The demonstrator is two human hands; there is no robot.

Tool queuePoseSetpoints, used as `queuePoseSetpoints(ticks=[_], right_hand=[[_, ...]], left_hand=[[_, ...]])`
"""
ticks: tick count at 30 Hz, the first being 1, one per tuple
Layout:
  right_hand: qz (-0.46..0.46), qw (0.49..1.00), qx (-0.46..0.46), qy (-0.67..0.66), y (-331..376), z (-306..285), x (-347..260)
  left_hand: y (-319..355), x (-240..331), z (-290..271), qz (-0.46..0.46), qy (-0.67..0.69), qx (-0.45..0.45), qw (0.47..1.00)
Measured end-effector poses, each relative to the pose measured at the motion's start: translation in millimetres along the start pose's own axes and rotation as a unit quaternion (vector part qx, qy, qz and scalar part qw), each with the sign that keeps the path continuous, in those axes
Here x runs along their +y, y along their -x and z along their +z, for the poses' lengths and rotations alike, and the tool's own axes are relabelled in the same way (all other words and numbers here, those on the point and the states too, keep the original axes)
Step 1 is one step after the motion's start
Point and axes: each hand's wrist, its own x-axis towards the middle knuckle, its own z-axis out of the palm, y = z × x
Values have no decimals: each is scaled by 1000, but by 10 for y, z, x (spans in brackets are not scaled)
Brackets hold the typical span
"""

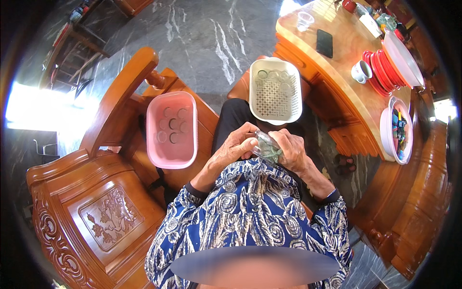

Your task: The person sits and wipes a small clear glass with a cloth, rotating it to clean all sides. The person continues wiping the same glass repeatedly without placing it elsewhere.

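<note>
Close to my body, both hands hold a small crumpled clear plastic bag (266,148) with a greenish tint; what is inside it I cannot make out. My left hand (238,144) pinches its left side, thumb and fingers closed. Wrapped round the right side is my right hand (290,150), its fingers bent. Just beyond them a white perforated basket (253,103) holds several round, clear items (284,77) toward its far end. To the left of my left hand, a pink basin (192,130) has several round, ring-like pieces (174,124) spread on its bottom.
A carved wooden chair (110,212) stands at left, the pink basin resting on its wooden seat. On the table (308,43) at right are a phone (325,43), a white mug (361,72), red rings of stacked ware (380,72) and a white tub (387,125) of small coloured items.
</note>
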Motion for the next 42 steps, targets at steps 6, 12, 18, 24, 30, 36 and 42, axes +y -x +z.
queuePoseSetpoints(ticks=[6,12,18,24,30,36,42], right_hand=[[197,960,5,-197,-64,81,-106],[436,697,-43,-567,-2,198,-23],[381,690,-71,-611,45,253,-10],[190,942,-25,-275,-18,91,-106],[140,976,-27,-163,21,27,-76],[192,971,36,-137,-41,90,-93],[271,939,33,-211,-47,138,-40]], left_hand=[[1,48,-18,84,7,-4,996],[-21,-42,-79,165,-87,26,982],[-7,-4,6,128,-64,66,987],[-14,-222,-43,-54,122,91,987],[-16,-236,28,-80,167,61,981],[6,-42,87,33,42,5,999],[-30,-150,54,125,-65,8,990]])
